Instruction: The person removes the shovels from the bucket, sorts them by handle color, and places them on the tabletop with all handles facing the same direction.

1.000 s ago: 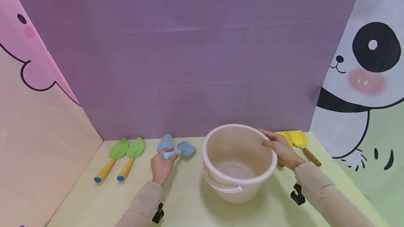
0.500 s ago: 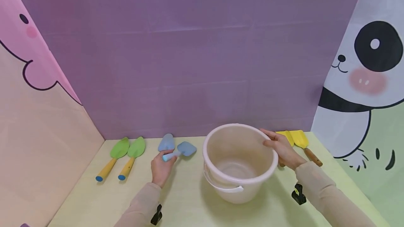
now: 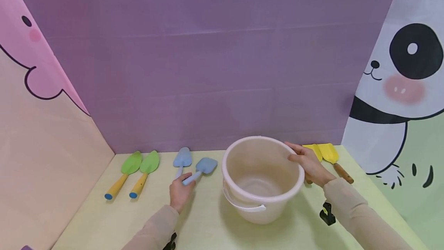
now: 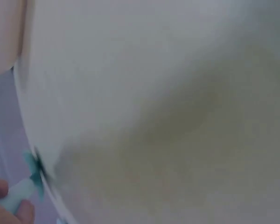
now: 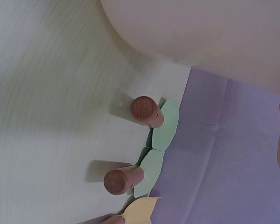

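In the head view my left hand (image 3: 181, 193) pinches the handle of a blue toy shovel (image 3: 207, 165), whose blade points away to the right. The left wrist view shows fingertips (image 4: 25, 212) and thumb around its pale handle (image 4: 19, 193). Just left of it a second blue shovel (image 3: 182, 157) lies on the table, its handle end hidden behind my fingers. My right hand (image 3: 310, 165) grips the far right rim of a pale pink bucket (image 3: 258, 209), thumb over the inner edge. The bucket's inside is bare, and its white handle (image 3: 243, 205) hangs down in front.
Two green shovels (image 3: 150, 163) with yellow handles lie at the left. Yellow shovels (image 3: 328, 153) lie behind my right hand. Brown handles (image 5: 147, 111) stick out beside the bucket in the right wrist view. A purple backdrop (image 3: 222, 68) stands along the table's far edge.
My left hand has drawn slightly toward me, swinging the shovel's handle end nearer. More of the other blue shovel's handle shows. My right hand and the bucket have stayed put.
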